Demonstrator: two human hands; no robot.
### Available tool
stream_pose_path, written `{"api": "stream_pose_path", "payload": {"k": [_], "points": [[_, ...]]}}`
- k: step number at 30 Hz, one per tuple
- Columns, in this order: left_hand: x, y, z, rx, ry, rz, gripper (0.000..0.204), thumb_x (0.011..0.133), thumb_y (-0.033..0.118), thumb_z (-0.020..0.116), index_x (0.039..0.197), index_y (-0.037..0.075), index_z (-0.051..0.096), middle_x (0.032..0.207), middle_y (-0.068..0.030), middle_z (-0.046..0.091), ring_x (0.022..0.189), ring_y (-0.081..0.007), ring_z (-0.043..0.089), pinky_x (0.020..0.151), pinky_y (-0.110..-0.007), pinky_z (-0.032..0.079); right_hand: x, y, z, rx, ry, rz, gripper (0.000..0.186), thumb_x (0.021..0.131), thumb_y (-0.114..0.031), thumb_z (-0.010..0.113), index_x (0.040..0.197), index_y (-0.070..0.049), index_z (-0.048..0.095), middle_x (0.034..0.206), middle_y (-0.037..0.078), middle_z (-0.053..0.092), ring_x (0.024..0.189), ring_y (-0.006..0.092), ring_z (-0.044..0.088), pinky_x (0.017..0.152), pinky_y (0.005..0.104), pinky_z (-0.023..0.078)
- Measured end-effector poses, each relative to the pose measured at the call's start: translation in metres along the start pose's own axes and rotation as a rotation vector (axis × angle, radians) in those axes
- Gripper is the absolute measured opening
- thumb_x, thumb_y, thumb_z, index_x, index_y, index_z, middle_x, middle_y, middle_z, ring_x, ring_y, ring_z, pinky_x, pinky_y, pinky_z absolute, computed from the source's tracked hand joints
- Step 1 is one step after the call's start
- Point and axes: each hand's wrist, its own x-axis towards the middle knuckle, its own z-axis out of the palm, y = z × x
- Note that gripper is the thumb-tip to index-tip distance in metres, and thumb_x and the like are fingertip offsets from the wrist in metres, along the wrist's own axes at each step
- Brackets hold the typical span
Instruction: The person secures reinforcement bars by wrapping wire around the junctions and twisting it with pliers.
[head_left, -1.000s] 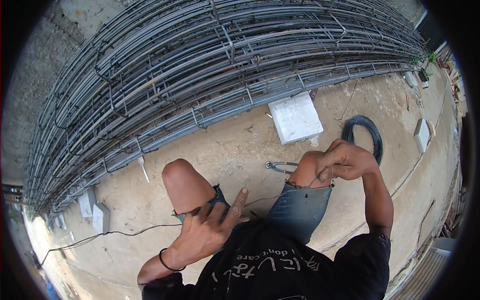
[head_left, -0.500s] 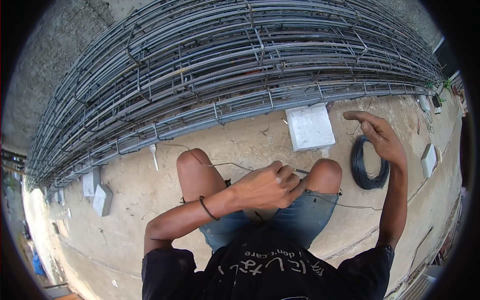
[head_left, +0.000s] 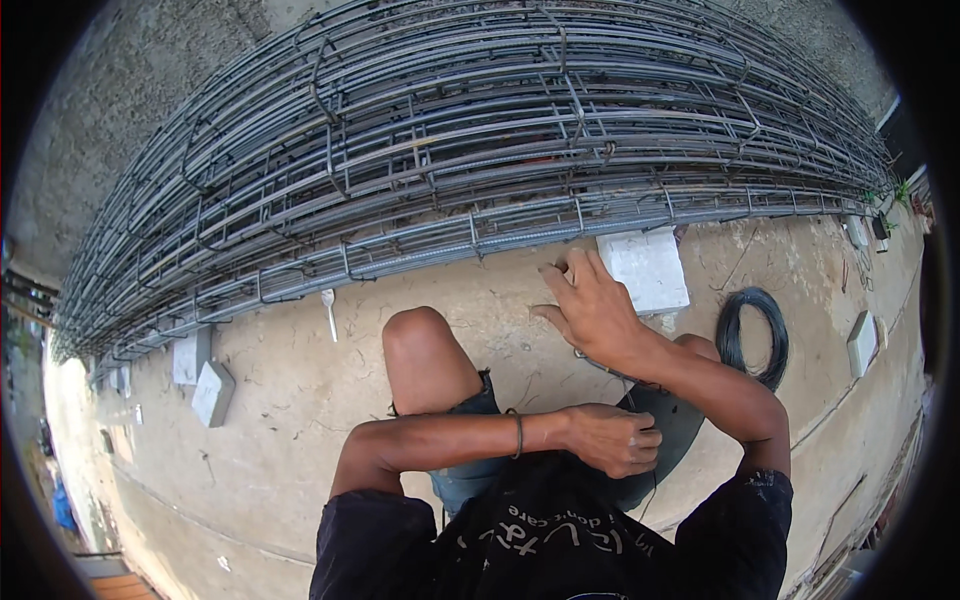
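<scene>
Left fist low on thin wire; right hand spread above it, over the floor.
Left forearm crossed the lap almost level, black band at the wrist; left hand lay knuckles up near the right thigh, fingers curled in a narrow grip around thin wire, which showed above and below the fist. Right forearm slanted up and inward from a bent elbow; right hand was held back-up, thumb and fingers wide apart, grasping nothing visible, its fingers beside the white block. Dark wire coil lay farther right on the concrete floor.
</scene>
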Motion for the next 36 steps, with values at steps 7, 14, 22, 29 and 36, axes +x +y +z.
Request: {"api": "stream_pose_path", "payload": {"k": [7, 14, 22, 29, 36], "points": [[-0.025, 0.0, -0.016, 0.021, 0.053, -0.031, 0.021, 0.073, 0.026, 0.057, 0.079, 0.006, 0.059, 0.072, -0.0002, 0.051, 0.08, -0.0158, 0.052, 0.068, -0.03, 0.039, 0.017, -0.013, 0.018, 1.31, -0.163, 0.717, 0.037, 0.092, -0.021, 0.059, 0.119, 0.002, 0.051, 0.084, 0.006, 0.051, 0.061, 0.0133, 0.051, 0.049, 0.0287, 0.045], [-0.053, 0.006, -0.05, -0.091, 0.154, -0.349, 0.034, 0.075, 0.02, 0.055, 0.104, 0.005, 0.061, 0.102, -0.007, 0.058, 0.104, -0.0231, 0.054, 0.087, -0.035, 0.043, 0.053, -0.007, 0.011, 1.715, 0.066, 0.67, 0.038, 0.099, -0.032, 0.044, 0.116, 0.001, 0.053, 0.065, -0.004, 0.04, 0.051, 0.0037, 0.037, 0.042, 0.0176, 0.032], [-0.18, -0.097, -0.149, 0.178, 0.039, -1.232, 0.036, 0.072, 0.001, 0.062, 0.108, -0.001, 0.063, 0.1, -0.0198, 0.063, 0.089, -0.0374, 0.061, 0.078, -0.043, 0.05, 0.063, 0.04, 0.046, 1.154, 0.0, 0.764, 0.029, 0.099, -0.027, 0.043, 0.107, -0.003, 0.057, 0.056, -0.004, 0.037, 0.044, 0.0023, 0.029, 0.037, 0.0188, 0.024], [-0.266, -0.147, -0.092, 0.045, -0.163, -1.31, 0.043, 0.075, 0.007, 0.064, 0.117, -0.001, 0.057, 0.109, -0.0208, 0.061, 0.093, -0.0398, 0.059, 0.083, -0.045, 0.049, 0.071, 0.037, 0.06, 1.169, -0.13, 0.754, 0.026, 0.096, -0.023, 0.043, 0.101, -0.003, 0.059, 0.057, -0.001, 0.041, 0.042, 0.0048, 0.032, 0.037, 0.0209, 0.029], [-0.281, -0.157, -0.071, 0.108, -0.015, -1.187, 0.037, 0.07, -0.002, 0.057, 0.107, -0.003, 0.06, 0.093, -0.0211, 0.062, 0.088, -0.0396, 0.06, 0.076, -0.045, 0.049, 0.065, 0.055, 0.075, 1.175, -0.054, 0.791, 0.026, 0.097, -0.022, 0.043, 0.103, -0.002, 0.06, 0.059, -0.001, 0.044, 0.043, 0.0056, 0.036, 0.037, 0.0214, 0.032]]}}
